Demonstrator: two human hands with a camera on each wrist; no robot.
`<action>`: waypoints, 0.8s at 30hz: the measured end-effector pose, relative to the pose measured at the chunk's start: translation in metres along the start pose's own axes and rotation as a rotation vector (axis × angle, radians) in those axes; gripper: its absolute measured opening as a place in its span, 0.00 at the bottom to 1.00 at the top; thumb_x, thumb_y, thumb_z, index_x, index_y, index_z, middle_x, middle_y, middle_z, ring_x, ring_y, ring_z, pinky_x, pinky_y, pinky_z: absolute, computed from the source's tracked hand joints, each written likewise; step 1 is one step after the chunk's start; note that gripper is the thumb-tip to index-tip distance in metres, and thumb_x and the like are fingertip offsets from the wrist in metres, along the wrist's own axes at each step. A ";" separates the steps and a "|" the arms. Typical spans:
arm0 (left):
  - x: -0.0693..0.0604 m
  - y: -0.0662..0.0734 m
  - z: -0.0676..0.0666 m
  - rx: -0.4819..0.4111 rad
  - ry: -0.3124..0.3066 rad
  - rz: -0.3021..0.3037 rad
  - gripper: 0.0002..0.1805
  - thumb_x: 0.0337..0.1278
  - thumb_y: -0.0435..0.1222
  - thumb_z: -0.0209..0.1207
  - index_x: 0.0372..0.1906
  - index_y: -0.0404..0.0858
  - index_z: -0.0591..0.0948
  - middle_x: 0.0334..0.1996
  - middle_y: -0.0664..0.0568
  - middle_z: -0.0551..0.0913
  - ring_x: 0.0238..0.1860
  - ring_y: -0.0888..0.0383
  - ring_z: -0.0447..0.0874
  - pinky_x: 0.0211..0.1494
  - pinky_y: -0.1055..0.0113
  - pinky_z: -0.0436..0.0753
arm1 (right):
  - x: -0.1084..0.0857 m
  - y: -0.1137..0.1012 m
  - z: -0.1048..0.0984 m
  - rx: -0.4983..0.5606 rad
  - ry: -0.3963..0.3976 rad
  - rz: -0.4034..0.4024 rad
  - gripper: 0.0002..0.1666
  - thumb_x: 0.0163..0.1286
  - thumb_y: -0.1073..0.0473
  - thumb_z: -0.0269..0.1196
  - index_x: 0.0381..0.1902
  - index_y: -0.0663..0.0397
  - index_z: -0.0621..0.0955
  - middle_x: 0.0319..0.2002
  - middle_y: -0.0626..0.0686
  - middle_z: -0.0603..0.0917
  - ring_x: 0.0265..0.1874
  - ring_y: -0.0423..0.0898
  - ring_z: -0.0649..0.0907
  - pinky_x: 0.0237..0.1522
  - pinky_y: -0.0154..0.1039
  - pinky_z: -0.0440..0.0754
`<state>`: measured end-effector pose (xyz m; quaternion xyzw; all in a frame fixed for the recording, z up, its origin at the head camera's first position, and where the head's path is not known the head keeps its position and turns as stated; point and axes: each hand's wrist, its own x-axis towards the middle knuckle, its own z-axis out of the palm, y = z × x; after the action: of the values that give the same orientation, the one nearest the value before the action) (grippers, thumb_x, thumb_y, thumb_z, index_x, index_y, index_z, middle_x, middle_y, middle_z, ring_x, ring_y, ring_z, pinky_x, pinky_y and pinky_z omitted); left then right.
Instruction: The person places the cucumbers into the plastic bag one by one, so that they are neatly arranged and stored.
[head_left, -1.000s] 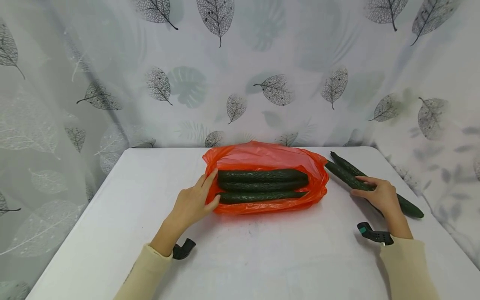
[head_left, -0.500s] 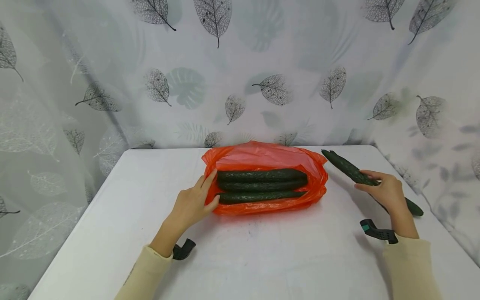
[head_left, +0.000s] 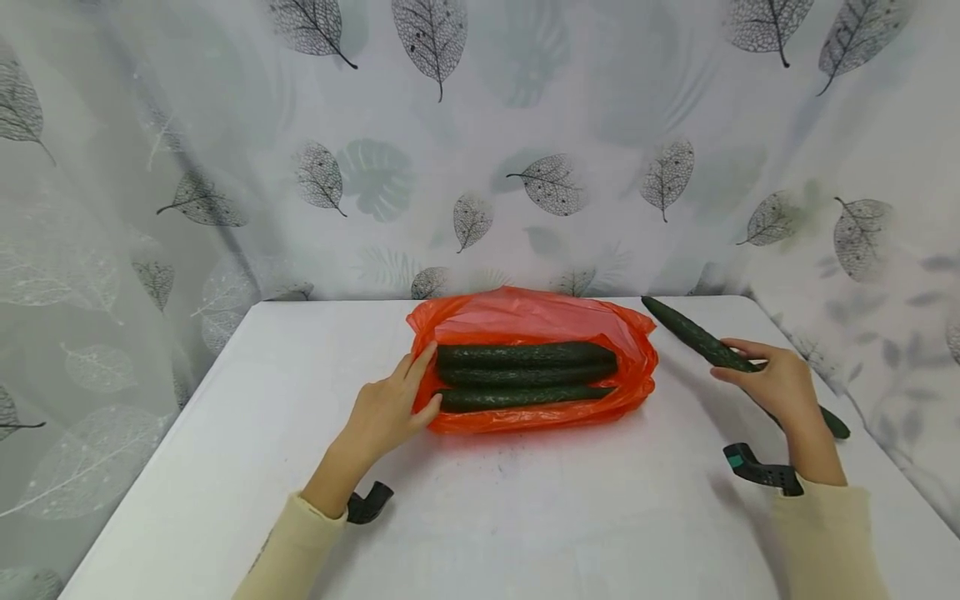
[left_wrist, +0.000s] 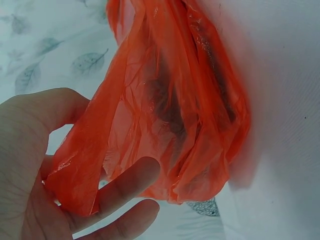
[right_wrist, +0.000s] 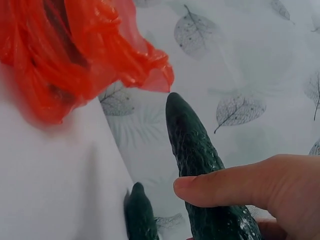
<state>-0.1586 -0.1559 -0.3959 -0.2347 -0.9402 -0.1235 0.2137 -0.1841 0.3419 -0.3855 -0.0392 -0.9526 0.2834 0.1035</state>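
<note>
An orange-red plastic bag (head_left: 540,313) lies on the white table, its mouth spread toward me. Several dark green cucumbers (head_left: 525,355) lie side by side inside it. At the bag's left end my left hand (head_left: 386,412) holds the edge; in the left wrist view a flap of plastic passes between thumb and fingers. My right hand (head_left: 772,383) grips a cucumber (head_left: 678,323) around its middle, to the right of the bag. That cucumber is raised and tilted, its tip near the bag in the right wrist view. Another cucumber (right_wrist: 141,214) lies below it, mostly hidden in the head view.
A white table (head_left: 525,517) stretches beneath both arms. Behind it and at both sides hangs a pale leaf-patterned curtain (head_left: 480,150). A black wrist device (head_left: 761,472) sits at the right wrist, and another (head_left: 369,503) at the left.
My right hand has lifted one cucumber off the table, away from the one beside it, and shifted slightly to the right. My left hand and the bag stay in place.
</note>
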 end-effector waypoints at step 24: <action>-0.001 -0.001 -0.002 0.003 0.004 0.002 0.37 0.56 0.43 0.63 0.70 0.35 0.67 0.48 0.38 0.80 0.09 0.61 0.57 0.14 0.70 0.64 | -0.005 -0.057 -0.005 0.055 -0.021 -0.121 0.32 0.61 0.52 0.71 0.60 0.62 0.78 0.43 0.68 0.81 0.30 0.51 0.76 0.23 0.37 0.73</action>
<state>-0.1573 -0.1575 -0.3952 -0.2348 -0.9398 -0.1223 0.2161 -0.1789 0.2968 -0.3510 0.0244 -0.9461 0.3032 0.1114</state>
